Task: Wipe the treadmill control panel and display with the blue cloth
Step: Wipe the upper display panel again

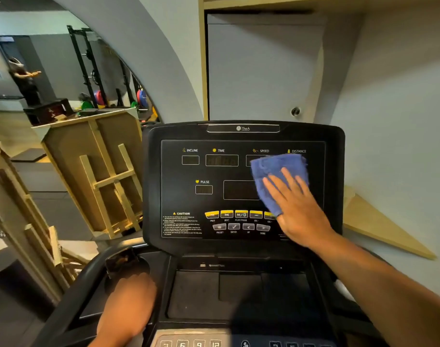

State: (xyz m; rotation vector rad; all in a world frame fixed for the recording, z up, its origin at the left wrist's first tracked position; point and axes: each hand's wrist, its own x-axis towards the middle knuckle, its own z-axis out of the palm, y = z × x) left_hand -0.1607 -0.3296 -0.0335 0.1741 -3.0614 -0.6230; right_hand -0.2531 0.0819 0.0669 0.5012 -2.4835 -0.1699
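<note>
blue cloth: soft, light, limp; pressed flat on right side of display, over speed and distance readouts. right hand fingers splayed flat atop cloth, not clenched. left hand resting near cup holder, finger state indeterminate. recommended hold: palm centred on cloth.

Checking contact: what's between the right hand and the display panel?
The blue cloth, pressed flat under the right hand against the display panel, in the head view.

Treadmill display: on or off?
Off: the display and the readout windows around it are dark, with no lit digits.
</note>
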